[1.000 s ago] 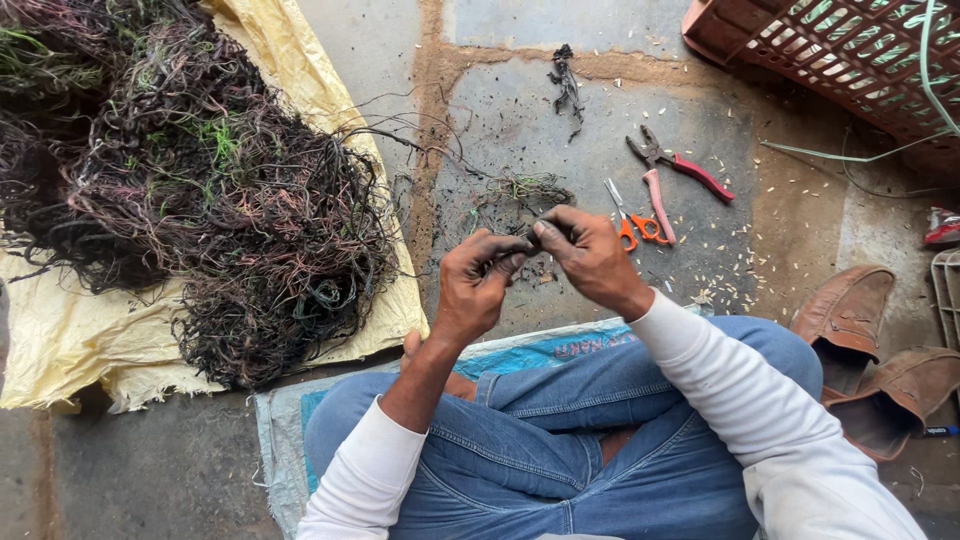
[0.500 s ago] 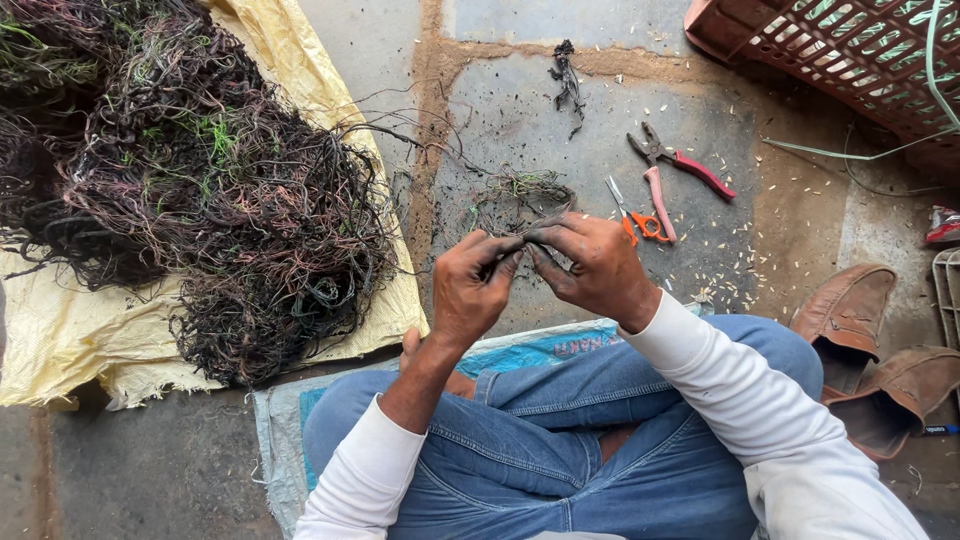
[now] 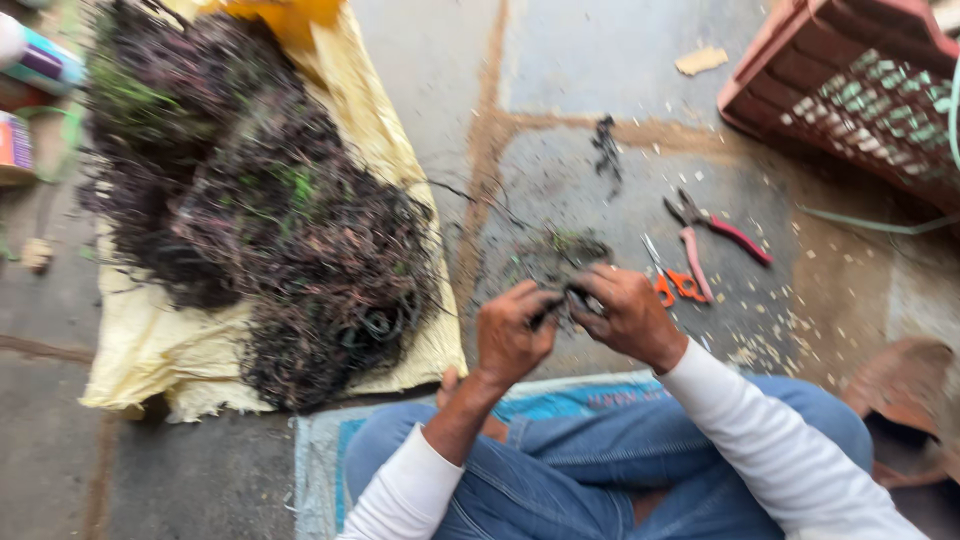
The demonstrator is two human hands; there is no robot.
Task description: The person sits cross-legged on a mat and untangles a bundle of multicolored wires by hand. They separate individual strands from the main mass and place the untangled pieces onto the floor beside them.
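My left hand point(image 3: 513, 333) and my right hand point(image 3: 628, 313) meet in front of my knees, both pinched on a small dark piece of wire point(image 3: 566, 300) between them. Just beyond my fingers lies a small tangle of thin wires point(image 3: 556, 250) on the concrete floor. A big heap of dark tangled wires point(image 3: 255, 210) rests on a yellow sheet point(image 3: 160, 350) to the left. Orange-handled scissors point(image 3: 672, 280) and red-handled pliers point(image 3: 715, 225) lie on the floor right of my hands.
A reddish plastic crate point(image 3: 850, 80) stands at the top right. A small dark wire scrap point(image 3: 606, 140) lies farther off. Brown sandals point(image 3: 905, 380) sit at the right edge. I sit on a blue mat point(image 3: 320, 470). Colourful containers point(image 3: 30, 70) show at the top left.
The view has shifted and blurred, so everything sits further right and lower. My hands stay together on the small wire piece, slightly lower in view.
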